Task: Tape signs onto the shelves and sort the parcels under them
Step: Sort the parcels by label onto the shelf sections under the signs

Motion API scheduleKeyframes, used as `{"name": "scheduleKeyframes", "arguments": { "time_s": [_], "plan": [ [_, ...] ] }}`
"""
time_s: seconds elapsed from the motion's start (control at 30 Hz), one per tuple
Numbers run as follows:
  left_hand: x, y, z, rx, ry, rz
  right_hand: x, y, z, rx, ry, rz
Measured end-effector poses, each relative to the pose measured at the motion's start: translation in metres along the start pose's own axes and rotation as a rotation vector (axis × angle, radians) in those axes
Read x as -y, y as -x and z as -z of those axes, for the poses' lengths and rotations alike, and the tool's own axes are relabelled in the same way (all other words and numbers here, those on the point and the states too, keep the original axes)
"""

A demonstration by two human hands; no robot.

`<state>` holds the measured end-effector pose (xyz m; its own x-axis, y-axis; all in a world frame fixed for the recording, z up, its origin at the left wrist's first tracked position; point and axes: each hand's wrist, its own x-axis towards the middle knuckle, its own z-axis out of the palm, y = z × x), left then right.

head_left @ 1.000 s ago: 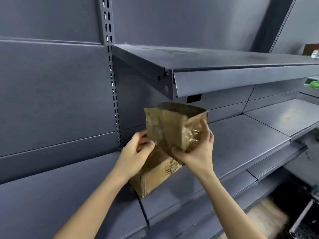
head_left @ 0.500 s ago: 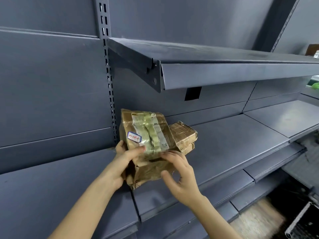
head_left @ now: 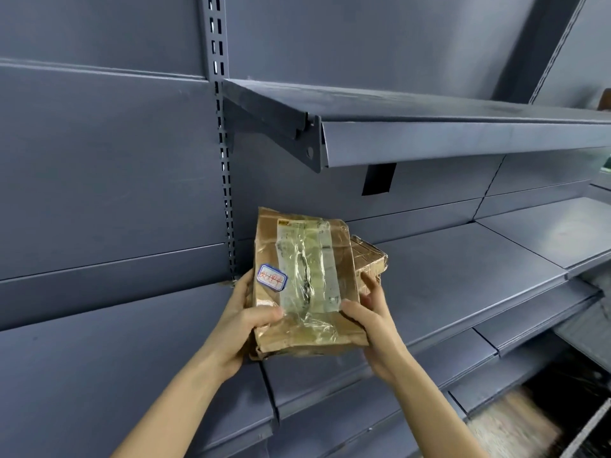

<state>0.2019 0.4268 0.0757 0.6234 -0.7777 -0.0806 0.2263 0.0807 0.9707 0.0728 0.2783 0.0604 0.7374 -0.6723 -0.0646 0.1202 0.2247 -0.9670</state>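
A crumpled brown cardboard parcel (head_left: 307, 279) with a taped shipping label and a small blue-bordered sticker stands tilted on the grey middle shelf (head_left: 463, 269), by the slotted upright. My left hand (head_left: 246, 320) grips its left edge, thumb across the front. My right hand (head_left: 372, 314) holds its lower right corner, thumb on the front and fingers behind. A smaller taped brown parcel (head_left: 368, 256) lies flat just behind it on the right. A dark rectangular tag (head_left: 378, 180) hangs under the upper shelf (head_left: 463, 140).
The slotted upright (head_left: 224, 180) rises just left of the parcels. Lower grey shelves (head_left: 380, 391) step out toward me. At the bottom right are a wood-coloured floor patch (head_left: 515, 421) and a wire rack corner (head_left: 591, 431).
The large parcel has been raised more upright, its label facing me. My right hand moved from below the parcel to grip its lower right corner. The view shifted closer.
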Motion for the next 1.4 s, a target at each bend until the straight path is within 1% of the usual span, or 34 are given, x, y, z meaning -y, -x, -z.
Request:
{"name": "scheduleKeyframes", "arguments": {
  "time_s": [0.07, 0.1, 0.17, 0.23, 0.27, 0.33, 0.37, 0.4, 0.43, 0.47, 0.5, 0.53, 0.7, 0.8, 0.87, 0.9, 1.0, 1.17, 1.2, 1.27, 1.37, 1.4],
  "plan": [
    [0.001, 0.001, 0.001, 0.050, -0.011, -0.010, -0.001, 0.003, 0.003, 0.146, -0.207, -0.191],
    [0.001, 0.001, 0.000, 0.072, -0.031, -0.012, -0.003, 0.005, 0.004, 0.185, -0.253, -0.239],
    [0.001, -0.001, -0.003, 0.097, -0.119, 0.004, -0.010, 0.009, 0.010, 0.190, -0.288, -0.279],
    [0.001, -0.009, -0.007, 0.070, -0.276, 0.007, -0.012, 0.011, 0.018, 0.139, -0.331, -0.307],
    [0.003, -0.015, -0.008, 0.014, -0.415, -0.025, -0.012, 0.013, 0.022, 0.099, -0.351, -0.317],
    [0.004, -0.029, -0.007, -0.170, -0.822, -0.158, -0.013, 0.016, 0.032, -0.006, -0.346, -0.331],
    [0.004, -0.037, -0.004, -0.191, -1.045, -0.197, -0.014, 0.017, 0.040, -0.065, -0.348, -0.346],
    [0.004, -0.045, -0.001, -0.150, -1.251, -0.148, -0.014, 0.019, 0.048, -0.108, -0.372, -0.356],
    [0.004, -0.052, 0.003, -0.085, -1.400, -0.049, -0.016, 0.019, 0.055, -0.144, -0.413, -0.359],
    [0.006, -0.058, 0.007, -0.017, -1.478, 0.064, -0.016, 0.021, 0.061, -0.172, -0.452, -0.362],
    [0.008, -0.062, 0.011, 0.028, -1.500, 0.153, -0.017, 0.022, 0.066, -0.200, -0.474, -0.363],
    [0.010, -0.065, 0.013, 0.043, -1.500, 0.199, -0.016, 0.025, 0.068, -0.221, -0.480, -0.363],
    [0.018, -0.068, 0.020, 0.010, -1.538, 0.127, -0.025, 0.026, 0.082, -0.309, -0.439, -0.315],
    [0.018, -0.066, 0.023, -0.032, -1.444, 0.118, -0.029, 0.025, 0.083, -0.326, -0.442, -0.336],
    [0.014, -0.066, 0.026, -0.074, -1.310, 0.137, -0.029, 0.024, 0.081, -0.321, -0.427, -0.350],
    [0.011, -0.067, 0.031, -0.096, -1.174, 0.162, -0.029, 0.024, 0.080, -0.317, -0.404, -0.355],
    [0.003, -0.063, 0.043, -0.116, -0.626, 0.240, -0.032, 0.022, 0.075, -0.321, -0.326, -0.377],
    [0.007, -0.050, 0.059, -0.146, 0.032, 0.453, -0.032, 0.017, 0.066, -0.293, -0.367, -0.407],
    [0.009, -0.048, 0.062, -0.132, 0.107, 0.481, -0.030, 0.017, 0.063, -0.286, -0.379, -0.407],
    [0.014, -0.044, 0.067, -0.097, 0.179, 0.539, -0.029, 0.017, 0.060, -0.277, -0.387, -0.410],
    [0.027, -0.040, 0.068, -0.042, 0.228, 0.638, -0.027, 0.017, 0.056, -0.273, -0.421, -0.439],
    [0.032, -0.039, 0.067, -0.013, 0.208, 0.650, -0.027, 0.018, 0.055, -0.276, -0.434, -0.446]
  ]
}}
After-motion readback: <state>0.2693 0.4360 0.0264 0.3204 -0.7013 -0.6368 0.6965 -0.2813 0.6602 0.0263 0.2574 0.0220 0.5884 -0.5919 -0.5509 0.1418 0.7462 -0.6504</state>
